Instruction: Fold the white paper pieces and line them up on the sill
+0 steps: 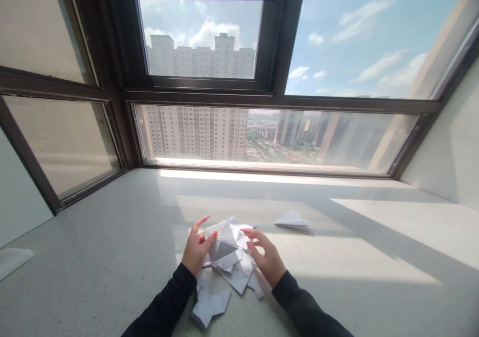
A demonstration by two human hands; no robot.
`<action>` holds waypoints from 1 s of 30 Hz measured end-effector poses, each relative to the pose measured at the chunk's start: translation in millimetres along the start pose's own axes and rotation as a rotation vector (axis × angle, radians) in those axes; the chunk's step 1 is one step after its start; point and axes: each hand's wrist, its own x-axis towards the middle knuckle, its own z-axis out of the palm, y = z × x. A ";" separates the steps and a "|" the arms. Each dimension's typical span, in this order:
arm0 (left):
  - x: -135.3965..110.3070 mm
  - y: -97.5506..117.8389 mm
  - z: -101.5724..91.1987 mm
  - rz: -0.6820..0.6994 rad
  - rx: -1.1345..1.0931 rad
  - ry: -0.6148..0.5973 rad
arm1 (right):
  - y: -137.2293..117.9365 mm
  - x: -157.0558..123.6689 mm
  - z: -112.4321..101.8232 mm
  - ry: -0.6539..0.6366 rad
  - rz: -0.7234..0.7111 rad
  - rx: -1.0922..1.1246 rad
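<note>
My left hand (197,247) pinches a folded piece of white paper (223,241) between thumb and fingers, its creased faces turned up toward me. Just right of that paper, my right hand (264,255) hangs with its fingers curved and apart, and I see nothing between them. Beneath both hands lies a loose heap of folded white papers (236,279), partly covered by the held one. Nearest to me, another folded paper (211,304) rests at the lower left of the heap.
A white paper plane (292,220) lies on the pale speckled sill (355,262), right of the heap. At the far left edge is a white object (14,261), cut off by the frame. Dark-framed windows (209,99) border the back and left; a white wall (445,137) stands right.
</note>
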 end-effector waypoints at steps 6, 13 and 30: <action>-1.0 0.4 -1.6 0.024 -0.026 0.085 | 28.9 4.5 0.5 0.176 0.054 -0.477; 4.5 -2.2 -8.0 0.174 0.079 -0.005 | 25.7 6.3 5.7 0.079 0.094 -0.362; 1.1 -3.4 -1.0 -0.047 -0.225 -0.042 | -18.2 1.3 1.6 0.142 0.191 0.853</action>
